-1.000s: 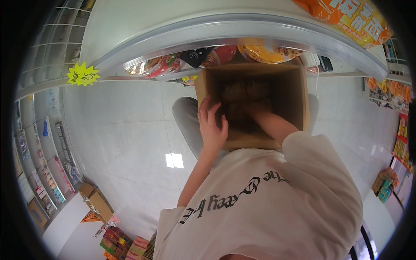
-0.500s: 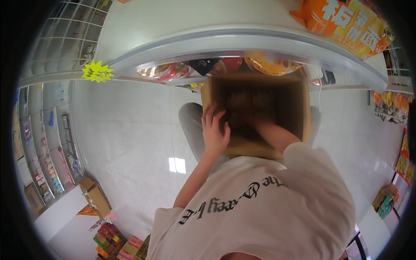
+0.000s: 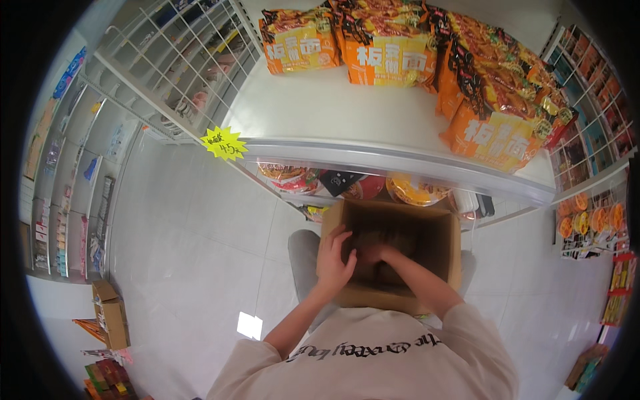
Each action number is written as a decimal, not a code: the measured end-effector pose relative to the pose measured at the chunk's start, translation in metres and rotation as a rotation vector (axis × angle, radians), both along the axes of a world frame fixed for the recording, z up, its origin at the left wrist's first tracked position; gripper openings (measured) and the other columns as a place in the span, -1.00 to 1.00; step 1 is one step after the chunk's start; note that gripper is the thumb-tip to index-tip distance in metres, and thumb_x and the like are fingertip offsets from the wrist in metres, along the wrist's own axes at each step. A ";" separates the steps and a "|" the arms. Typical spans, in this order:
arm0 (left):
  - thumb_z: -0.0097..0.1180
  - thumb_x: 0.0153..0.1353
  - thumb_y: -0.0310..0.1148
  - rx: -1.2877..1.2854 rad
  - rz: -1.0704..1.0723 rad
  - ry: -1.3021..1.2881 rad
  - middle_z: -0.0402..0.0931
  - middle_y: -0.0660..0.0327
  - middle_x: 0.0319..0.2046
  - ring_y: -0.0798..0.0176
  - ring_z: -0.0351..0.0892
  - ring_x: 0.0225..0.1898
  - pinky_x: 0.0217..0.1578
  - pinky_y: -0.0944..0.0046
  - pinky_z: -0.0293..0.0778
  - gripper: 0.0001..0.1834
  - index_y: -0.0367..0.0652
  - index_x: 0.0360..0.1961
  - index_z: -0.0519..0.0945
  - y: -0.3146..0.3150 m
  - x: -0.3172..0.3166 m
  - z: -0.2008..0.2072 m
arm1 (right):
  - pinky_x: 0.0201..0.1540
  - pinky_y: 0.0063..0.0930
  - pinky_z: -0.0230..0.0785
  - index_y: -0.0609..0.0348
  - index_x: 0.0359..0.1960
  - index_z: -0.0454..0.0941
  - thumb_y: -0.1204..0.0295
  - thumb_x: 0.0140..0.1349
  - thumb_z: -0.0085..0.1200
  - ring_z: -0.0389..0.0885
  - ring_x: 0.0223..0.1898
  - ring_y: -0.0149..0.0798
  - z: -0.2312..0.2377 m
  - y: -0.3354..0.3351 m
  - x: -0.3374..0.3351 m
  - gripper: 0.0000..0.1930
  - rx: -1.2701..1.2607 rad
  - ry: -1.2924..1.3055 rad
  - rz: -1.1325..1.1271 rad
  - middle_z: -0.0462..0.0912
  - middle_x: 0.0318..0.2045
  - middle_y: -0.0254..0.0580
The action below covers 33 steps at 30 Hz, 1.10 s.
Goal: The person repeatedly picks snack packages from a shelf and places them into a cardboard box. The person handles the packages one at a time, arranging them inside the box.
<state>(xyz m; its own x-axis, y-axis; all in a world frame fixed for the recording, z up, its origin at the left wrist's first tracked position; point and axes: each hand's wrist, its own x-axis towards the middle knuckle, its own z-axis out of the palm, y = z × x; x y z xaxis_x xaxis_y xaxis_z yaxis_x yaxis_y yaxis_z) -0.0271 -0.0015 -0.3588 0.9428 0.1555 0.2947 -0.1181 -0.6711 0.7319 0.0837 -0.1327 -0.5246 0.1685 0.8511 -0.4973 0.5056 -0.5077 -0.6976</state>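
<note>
Here, at the far left, stocked shelves [image 3: 90,180] line the side, with a small brown carton [image 3: 112,319] below them. Next comes a white wire grid [image 3: 190,60], then a yellow starburst tag [image 3: 224,145] at the left corner of a white shelf [image 3: 287,110]. Near the middle, the left hand [image 3: 335,262] lies against the left wall of an open cardboard box [image 3: 387,301], its fingers slightly bent and apart, its thumb spread from them. The box stands between the person's knees, just in front of the lower shelf's round packages [image 3: 417,189]. The right hand [image 3: 373,255] reaches down inside it, where dim shapes show; shadow and blur make it impossible to tell how far it is closed or what it holds. Above, orange noodle bags [image 3: 387,57] stand on the white shelf, and orange packs [image 3: 587,223] hang at the far right.
</note>
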 end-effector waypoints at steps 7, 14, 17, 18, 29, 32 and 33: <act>0.15 0.16 -0.61 -0.109 -0.003 -0.559 0.51 0.04 0.16 0.03 0.48 0.22 0.23 0.08 0.36 -0.54 -0.22 0.13 0.50 0.050 0.101 0.173 | 0.07 -0.13 0.49 0.25 0.23 0.47 0.08 0.35 0.08 0.67 -0.02 0.14 0.152 -0.075 -0.074 -0.43 0.092 0.209 -0.539 0.70 -0.07 0.16; 0.41 0.07 -0.36 -0.007 0.153 -0.678 0.40 -0.18 0.18 -0.04 0.41 0.27 0.28 0.09 0.30 -0.25 -0.40 0.25 0.34 0.130 0.292 0.228 | 0.03 -0.07 0.51 0.21 0.19 0.52 -0.04 0.35 0.03 0.67 -0.05 0.17 0.148 -0.068 -0.115 -0.40 0.088 -0.104 -0.734 0.72 -0.13 0.15; 0.51 -0.04 -0.28 -0.061 0.317 -0.521 0.48 -0.18 0.12 -0.01 0.54 0.14 0.16 0.12 0.44 -0.15 -0.41 0.22 0.34 0.178 0.358 0.209 | 0.04 -0.06 0.52 0.21 0.19 0.52 -0.04 0.33 0.05 0.68 -0.06 0.18 0.148 -0.067 -0.113 -0.40 0.075 -0.066 -0.717 0.72 -0.15 0.15; 0.53 -0.06 -0.26 -0.146 0.282 -0.428 0.53 -0.10 0.06 0.06 0.58 0.04 0.06 0.16 0.48 -0.13 -0.41 0.22 0.35 0.175 0.363 0.207 | 0.04 -0.07 0.52 0.21 0.19 0.52 -0.04 0.33 0.05 0.68 -0.06 0.19 0.144 -0.069 -0.112 -0.40 0.098 -0.075 -0.738 0.72 -0.15 0.16; 0.55 -0.05 -0.33 -0.264 0.197 -0.251 0.68 0.15 -0.22 0.34 0.66 -0.28 -0.22 0.30 0.56 -0.29 -0.38 0.08 0.46 0.192 0.316 0.217 | 0.03 -0.04 0.53 0.22 0.16 0.54 0.04 0.30 0.10 0.69 -0.10 0.20 0.132 -0.072 -0.114 -0.44 0.148 -0.111 -0.765 0.72 -0.18 0.18; 0.47 0.06 -0.40 -0.268 0.162 -0.451 0.68 0.14 -0.20 0.34 0.66 -0.28 -0.24 0.32 0.56 -0.35 -0.41 0.12 0.43 0.186 0.284 0.224 | 0.03 -0.03 0.52 0.23 0.15 0.54 0.05 0.29 0.10 0.69 -0.11 0.21 0.130 -0.071 -0.115 -0.45 0.164 -0.119 -0.767 0.72 -0.19 0.19; 0.45 0.10 -0.43 -0.271 0.134 -0.510 0.68 0.14 -0.20 0.34 0.66 -0.28 -0.24 0.33 0.56 -0.38 -0.42 0.13 0.42 0.183 0.271 0.228 | 0.04 -0.02 0.52 0.23 0.15 0.54 0.05 0.29 0.10 0.69 -0.11 0.21 0.129 -0.072 -0.115 -0.45 0.170 -0.123 -0.771 0.72 -0.19 0.19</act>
<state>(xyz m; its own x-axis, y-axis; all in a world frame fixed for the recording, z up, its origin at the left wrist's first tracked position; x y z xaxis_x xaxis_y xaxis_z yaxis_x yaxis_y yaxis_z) 0.2443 0.1812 -0.1307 0.6593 0.3968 0.6387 -0.4273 -0.5011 0.7525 -0.0313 -0.2045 -0.3954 0.7854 0.5353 -0.3109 0.1339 -0.6372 -0.7589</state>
